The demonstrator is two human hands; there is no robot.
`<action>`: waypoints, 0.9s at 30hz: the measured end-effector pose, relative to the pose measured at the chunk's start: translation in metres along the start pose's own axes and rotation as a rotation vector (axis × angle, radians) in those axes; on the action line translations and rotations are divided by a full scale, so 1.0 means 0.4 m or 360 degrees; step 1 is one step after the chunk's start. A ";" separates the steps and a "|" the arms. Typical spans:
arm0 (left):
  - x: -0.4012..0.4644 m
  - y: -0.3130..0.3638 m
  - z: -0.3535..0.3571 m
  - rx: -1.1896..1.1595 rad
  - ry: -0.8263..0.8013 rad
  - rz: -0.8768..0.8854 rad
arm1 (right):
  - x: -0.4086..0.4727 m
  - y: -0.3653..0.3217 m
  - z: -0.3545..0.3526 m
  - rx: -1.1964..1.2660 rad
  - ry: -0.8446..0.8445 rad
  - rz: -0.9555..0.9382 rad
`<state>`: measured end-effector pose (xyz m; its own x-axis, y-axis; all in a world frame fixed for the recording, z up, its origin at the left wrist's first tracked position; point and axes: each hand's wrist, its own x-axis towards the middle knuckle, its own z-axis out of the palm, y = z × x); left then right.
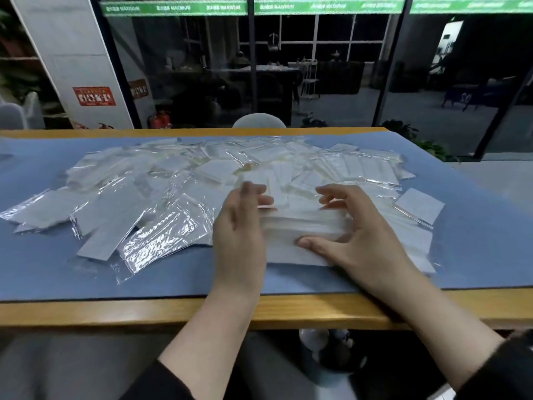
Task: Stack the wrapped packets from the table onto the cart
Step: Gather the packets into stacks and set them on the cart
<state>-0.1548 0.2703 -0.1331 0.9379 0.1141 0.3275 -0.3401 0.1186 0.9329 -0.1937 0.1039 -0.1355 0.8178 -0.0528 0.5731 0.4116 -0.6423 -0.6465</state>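
Blue mat [43, 272], green banner [173, 7] reading MAXIMUM, both hands' fingers [326, 194] curled around stacked packets [302, 226]

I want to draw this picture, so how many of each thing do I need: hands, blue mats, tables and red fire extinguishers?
Hands: 2, the left hand and the right hand, both on a stack of packets
Blue mat: 1
Wooden table: 1
Red fire extinguishers: at least 1; too dark to tell more
Total: 5
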 end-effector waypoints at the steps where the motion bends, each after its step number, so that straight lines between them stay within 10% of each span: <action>1: 0.000 0.000 0.000 -0.0029 -0.0012 0.0002 | 0.003 -0.002 0.006 -0.0009 -0.0024 -0.0032; 27: 0.002 -0.010 0.002 0.0190 -0.0017 0.0031 | -0.031 -0.010 0.004 -0.0005 -0.0184 0.0116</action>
<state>-0.1528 0.2689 -0.1365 0.9322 0.1045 0.3466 -0.3483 -0.0018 0.9374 -0.2049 0.1085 -0.1408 0.8863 -0.0111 0.4630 0.3485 -0.6423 -0.6826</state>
